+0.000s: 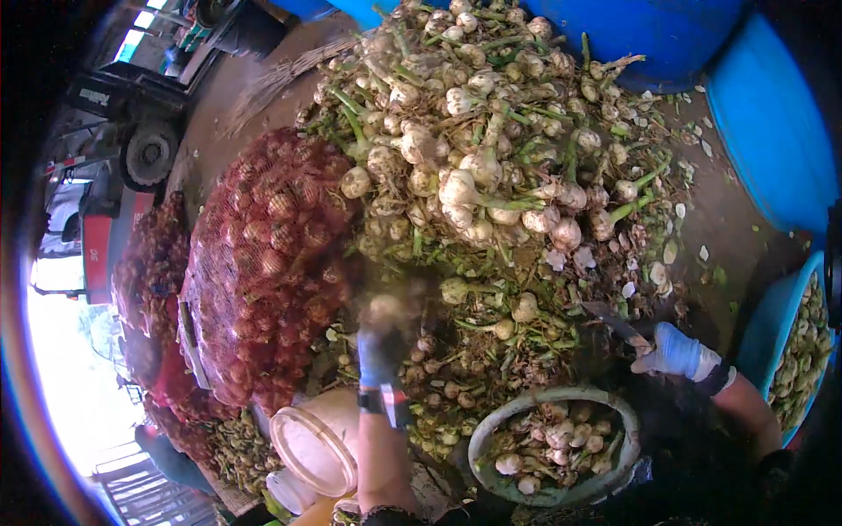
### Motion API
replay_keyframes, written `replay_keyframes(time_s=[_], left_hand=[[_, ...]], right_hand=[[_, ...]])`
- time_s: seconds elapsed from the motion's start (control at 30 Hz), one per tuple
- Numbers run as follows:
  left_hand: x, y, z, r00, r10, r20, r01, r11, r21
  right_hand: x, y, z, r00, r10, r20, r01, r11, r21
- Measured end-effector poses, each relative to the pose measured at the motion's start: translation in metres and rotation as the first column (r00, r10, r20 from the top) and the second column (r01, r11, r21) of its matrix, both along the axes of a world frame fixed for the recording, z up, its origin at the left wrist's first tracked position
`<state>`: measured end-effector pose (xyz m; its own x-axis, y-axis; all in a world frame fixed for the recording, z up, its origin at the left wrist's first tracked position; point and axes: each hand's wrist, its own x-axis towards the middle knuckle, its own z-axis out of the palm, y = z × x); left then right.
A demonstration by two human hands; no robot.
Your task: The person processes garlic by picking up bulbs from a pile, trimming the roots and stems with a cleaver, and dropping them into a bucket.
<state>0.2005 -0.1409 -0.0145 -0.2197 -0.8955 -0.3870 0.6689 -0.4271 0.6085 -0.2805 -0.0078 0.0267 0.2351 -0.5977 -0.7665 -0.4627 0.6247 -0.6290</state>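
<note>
A large heap of garlic bulbs (491, 158) with green stalks fills the far middle. My right hand (680, 352), in a blue and whitish glove, is closed around a knife (614, 324), its blade pointing left over loose peelings. My left hand (379, 355), in a blue glove, reaches in beside a red mesh sack. Motion smears its fingers, and a pale round blur shows at their tips; whether it is a held bulb I cannot make out. Between my forearms, a round tub (478, 438) with a pale rim holds trimmed garlic bulbs (561, 438).
The full red mesh sack (263, 254) stands at left, with more sacks (153, 263) behind. A white bucket (311, 451) lies tilted by my left forearm. Blue tubs (776, 123) stand far right; a light-blue one (759, 351) holds garlic. A red vehicle (118, 237) is far left.
</note>
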Motion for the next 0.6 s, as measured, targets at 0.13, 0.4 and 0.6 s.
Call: replay_keyframes(time_s=[0.13, 0.4, 0.6], left_hand=[[-0.078, 0.026, 0.04, 0.927, 0.047, 0.372, -0.019, 0.997, -0.078], [-0.163, 0.048, 0.055, 0.837, -0.164, 0.522, 0.256, 0.96, -0.109], [-0.201, 0.063, 0.075, 0.899, -0.372, 0.231, 0.362, 0.928, 0.085]], right_hand=[[0.008, -0.003, -0.002, 0.996, 0.086, -0.008, -0.086, 0.996, -0.003], [0.05, -0.024, 0.045, 0.984, 0.107, -0.14, -0.172, 0.759, -0.628], [0.043, -0.026, 0.067, 0.882, 0.273, -0.384, -0.465, 0.635, -0.618]])
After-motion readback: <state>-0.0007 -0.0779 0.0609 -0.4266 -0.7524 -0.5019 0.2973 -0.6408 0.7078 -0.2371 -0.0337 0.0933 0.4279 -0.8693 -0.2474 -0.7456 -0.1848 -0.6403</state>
